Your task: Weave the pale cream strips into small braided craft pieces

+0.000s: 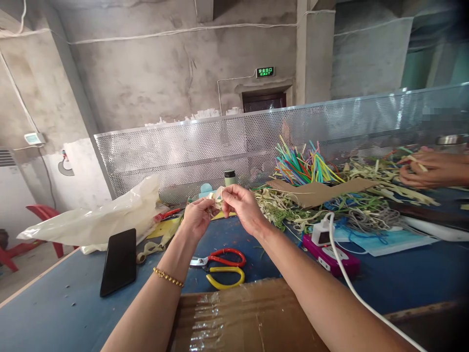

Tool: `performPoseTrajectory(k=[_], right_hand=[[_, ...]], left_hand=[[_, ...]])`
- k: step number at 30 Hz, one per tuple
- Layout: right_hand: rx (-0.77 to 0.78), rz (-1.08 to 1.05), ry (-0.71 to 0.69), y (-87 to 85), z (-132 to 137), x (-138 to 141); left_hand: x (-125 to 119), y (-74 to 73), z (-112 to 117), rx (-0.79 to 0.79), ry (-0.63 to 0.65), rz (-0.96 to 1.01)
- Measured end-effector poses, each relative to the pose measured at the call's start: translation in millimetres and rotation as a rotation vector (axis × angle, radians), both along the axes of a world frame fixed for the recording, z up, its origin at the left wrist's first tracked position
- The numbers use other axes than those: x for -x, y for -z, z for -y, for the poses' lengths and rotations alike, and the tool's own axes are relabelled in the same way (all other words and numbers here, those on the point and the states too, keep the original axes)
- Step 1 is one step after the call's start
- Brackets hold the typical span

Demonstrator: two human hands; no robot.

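My left hand (199, 215) and my right hand (242, 208) meet over the blue table, fingers closed in a pinch. Between their fingertips is a pale cream strip (217, 195), thin and partly hidden by the fingers; its material is hard to tell. Below the hands lie scissors (226, 252) with one red and one yellow handle. A black phone (119, 262) rests to the left of my left forearm, with a curled beige strip (150, 250) beside it. Behind my hands stands a green bottle (230, 178) with a black lid.
A cardboard box (242, 320) is close in front of me. Colourful stems (304, 164), tangled green strips (282, 212), a purple power strip (331, 256) and a blue face mask (392, 240) lie right. Plastic sheeting (106, 217) lies left. Another person's hands (432, 168) work far right.
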State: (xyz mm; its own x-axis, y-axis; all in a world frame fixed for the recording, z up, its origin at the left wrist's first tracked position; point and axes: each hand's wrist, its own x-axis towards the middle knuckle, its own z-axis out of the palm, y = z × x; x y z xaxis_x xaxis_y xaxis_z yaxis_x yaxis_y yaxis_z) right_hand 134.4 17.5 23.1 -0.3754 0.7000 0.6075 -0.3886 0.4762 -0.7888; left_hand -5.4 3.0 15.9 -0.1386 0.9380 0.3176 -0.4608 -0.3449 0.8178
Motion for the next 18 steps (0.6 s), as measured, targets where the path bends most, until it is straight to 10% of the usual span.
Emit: performPoseTrajectory(k=[8, 18], right_hand=[[-0.081, 0.027, 0.072, 0.6, -3, -1], [-0.067, 0.108, 0.348, 8.2, -13, 4]], left_hand=[[-4, 1.7, 2, -0.040, -0.040, -0.098], [-10, 4.0, 3, -0.141, -0.405, -0.351]])
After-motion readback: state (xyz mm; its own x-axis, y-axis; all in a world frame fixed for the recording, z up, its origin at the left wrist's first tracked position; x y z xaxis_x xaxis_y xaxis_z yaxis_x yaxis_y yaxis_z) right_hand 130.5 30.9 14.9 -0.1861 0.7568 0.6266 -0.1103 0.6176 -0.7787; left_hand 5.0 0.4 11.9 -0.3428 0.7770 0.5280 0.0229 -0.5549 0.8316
